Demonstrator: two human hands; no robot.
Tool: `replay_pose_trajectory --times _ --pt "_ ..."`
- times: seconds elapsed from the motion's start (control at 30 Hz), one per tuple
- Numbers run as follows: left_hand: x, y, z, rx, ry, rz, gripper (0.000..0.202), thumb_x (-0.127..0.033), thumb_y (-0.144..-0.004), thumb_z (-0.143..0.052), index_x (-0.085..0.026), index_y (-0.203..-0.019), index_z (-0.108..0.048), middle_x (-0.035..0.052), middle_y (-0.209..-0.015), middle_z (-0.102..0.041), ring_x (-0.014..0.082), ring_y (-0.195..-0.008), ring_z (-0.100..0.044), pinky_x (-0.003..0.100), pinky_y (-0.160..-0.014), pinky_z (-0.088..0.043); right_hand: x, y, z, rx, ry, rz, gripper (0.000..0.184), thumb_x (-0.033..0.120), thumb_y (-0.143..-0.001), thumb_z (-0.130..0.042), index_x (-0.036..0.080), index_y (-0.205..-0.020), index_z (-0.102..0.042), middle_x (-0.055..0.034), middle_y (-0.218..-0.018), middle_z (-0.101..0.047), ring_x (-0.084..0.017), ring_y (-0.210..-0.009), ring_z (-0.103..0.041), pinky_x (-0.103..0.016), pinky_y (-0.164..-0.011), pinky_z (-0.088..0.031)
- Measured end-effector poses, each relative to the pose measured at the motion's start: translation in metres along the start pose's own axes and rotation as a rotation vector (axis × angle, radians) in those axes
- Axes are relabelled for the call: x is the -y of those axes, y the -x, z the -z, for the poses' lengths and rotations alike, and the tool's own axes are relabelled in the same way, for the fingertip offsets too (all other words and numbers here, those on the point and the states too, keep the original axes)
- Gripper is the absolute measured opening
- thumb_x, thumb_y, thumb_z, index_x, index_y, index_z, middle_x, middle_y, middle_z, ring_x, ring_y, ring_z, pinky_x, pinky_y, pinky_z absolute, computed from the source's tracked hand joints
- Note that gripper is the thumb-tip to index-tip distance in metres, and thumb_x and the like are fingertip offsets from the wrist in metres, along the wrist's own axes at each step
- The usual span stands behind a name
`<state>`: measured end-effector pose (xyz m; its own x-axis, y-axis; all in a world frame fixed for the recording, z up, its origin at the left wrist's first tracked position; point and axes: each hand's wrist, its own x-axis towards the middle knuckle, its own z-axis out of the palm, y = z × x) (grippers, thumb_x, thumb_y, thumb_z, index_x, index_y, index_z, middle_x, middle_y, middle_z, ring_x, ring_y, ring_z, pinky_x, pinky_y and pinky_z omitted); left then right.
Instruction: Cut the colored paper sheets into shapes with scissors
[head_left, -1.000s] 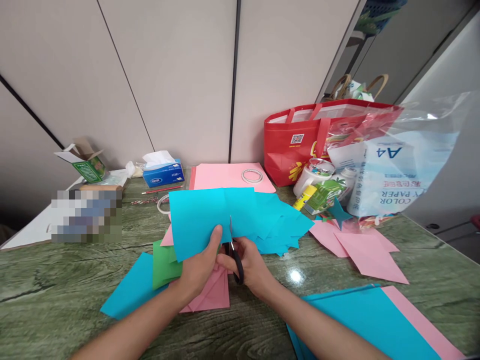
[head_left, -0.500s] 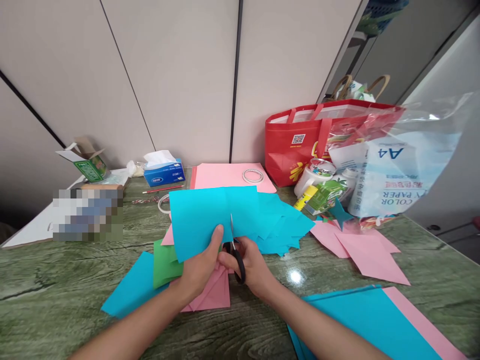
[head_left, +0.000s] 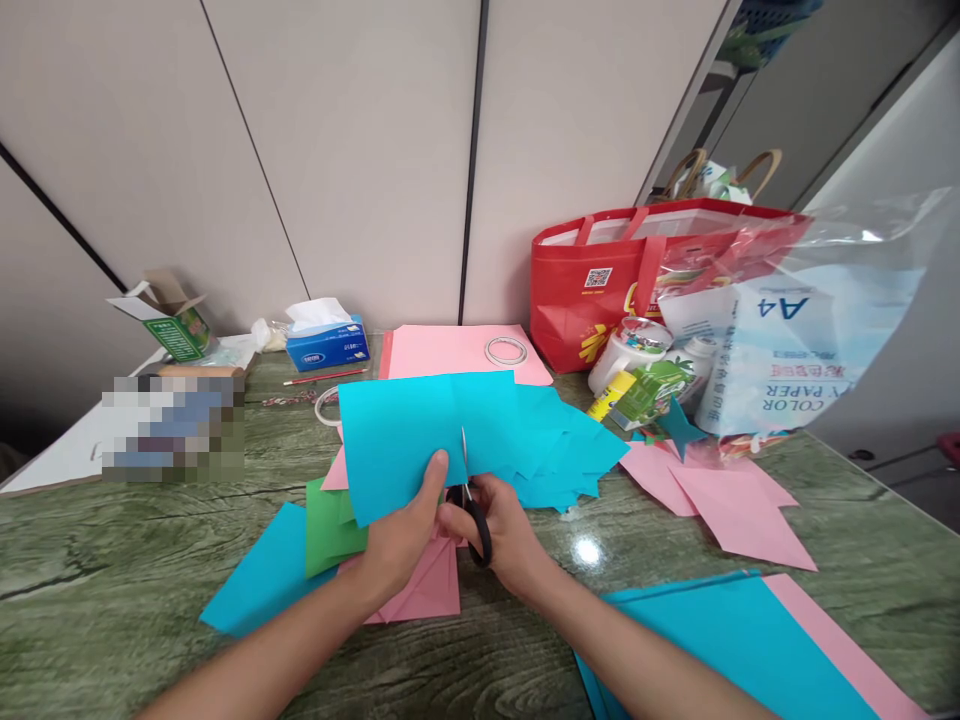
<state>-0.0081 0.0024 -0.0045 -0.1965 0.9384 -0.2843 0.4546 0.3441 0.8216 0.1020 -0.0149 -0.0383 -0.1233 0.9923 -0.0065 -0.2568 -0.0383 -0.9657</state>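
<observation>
A blue sheet of paper [head_left: 397,430] is pinched in my left hand [head_left: 409,530], thumb on top near its lower edge. My right hand [head_left: 502,525] grips black-handled scissors [head_left: 477,530], whose blades stand upright at the sheet, right of my left thumb. The lower blade is partly hidden by the paper and fingers. Several blue paper pieces [head_left: 566,450] lie in a pile just right of the sheet. Under and beside my left hand are green paper [head_left: 330,535] and pink paper pieces [head_left: 427,590].
At the back stand a blue tissue box [head_left: 326,345], a tape roll [head_left: 506,351] on pink sheets [head_left: 442,350] and a red bag [head_left: 570,300]. A glue stick [head_left: 611,395], pink squares [head_left: 750,510] and larger blue sheets [head_left: 720,640] lie to the right. A pencil [head_left: 322,377] rests left.
Almost nothing differs. My hands, the scissors and the blue sheet keep nearly the same place; the view has shifted very slightly.
</observation>
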Motion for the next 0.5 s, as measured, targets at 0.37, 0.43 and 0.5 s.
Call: replay_pose_trajectory --times 0.37,0.43,0.5 --pt "0.0001 0.0013 0.0025 0.071 -0.028 0.048 0.058 -0.071 -0.061 -0.043 -0.022 -0.080 -0.069 0.0098 -0.075 -0.071 0.0344 -0.085 -0.062 0.040 -0.069 -0.048 0.0017 0.0011 -0.0007 -0.026 0.015 -0.013 0.040 0.046 -0.054 -0.074 0.019 -0.064 -0.046 0.0042 -0.046 -0.050 -0.011 -0.042 -0.046 -0.024 -0.043 -0.037" --pt "0.0007 0.0013 0.0015 0.052 -0.010 0.038 0.057 -0.071 -0.061 -0.044 -0.022 -0.078 -0.069 0.0091 -0.078 -0.071 0.0342 -0.087 -0.062 0.041 -0.072 -0.048 0.0019 0.0013 -0.0014 -0.027 0.012 -0.020 0.040 0.045 -0.054 -0.074 0.018 -0.063 -0.045 0.0042 -0.045 -0.050 -0.010 -0.041 -0.045 -0.023 -0.043 -0.037" --pt "0.0011 0.0016 0.0000 0.037 -0.006 0.031 0.057 -0.070 -0.061 -0.045 -0.022 -0.078 -0.069 0.0085 -0.080 -0.071 0.0341 -0.090 -0.061 0.042 -0.076 -0.048 0.0018 0.0010 -0.0019 -0.035 -0.003 -0.023 0.039 0.043 -0.055 -0.074 0.018 -0.063 -0.046 0.0041 -0.046 -0.050 -0.010 -0.042 -0.045 -0.023 -0.043 -0.037"
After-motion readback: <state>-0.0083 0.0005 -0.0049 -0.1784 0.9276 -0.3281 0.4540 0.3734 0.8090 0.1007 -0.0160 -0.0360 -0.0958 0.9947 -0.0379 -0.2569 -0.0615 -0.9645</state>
